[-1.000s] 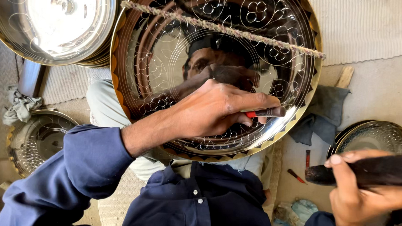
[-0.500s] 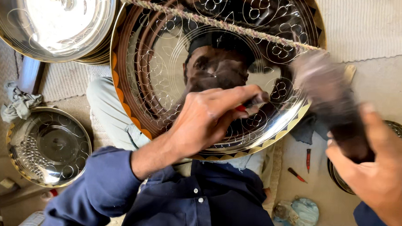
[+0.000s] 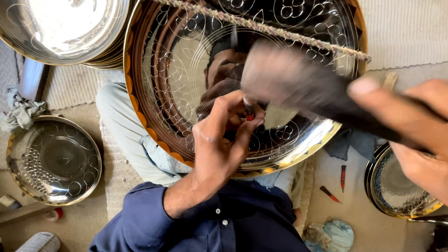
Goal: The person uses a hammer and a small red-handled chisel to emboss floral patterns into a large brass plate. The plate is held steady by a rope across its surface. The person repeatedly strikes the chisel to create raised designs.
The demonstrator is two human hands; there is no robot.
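1. Here the large engraved metal tray [image 3: 185, 89] leans upright against the person's lap, with a braided cord [image 3: 248, 22] across its far part.
2. The left hand [image 3: 223, 141] pinches a small red-tipped chisel [image 3: 248, 109] at the tray's lower middle; the tip is best held steady on the engraved line.
3. The right hand [image 3: 425, 135] is wrapped around a dark, blurred hammer [image 3: 306, 89] over the chisel; light, square taps would suit.
4. Other trays lie left and right.

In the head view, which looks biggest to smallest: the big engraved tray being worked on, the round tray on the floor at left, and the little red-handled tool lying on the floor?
1. Engraved tray, though nearest the camera.
2. Floor tray.
3. Red-handled tool.
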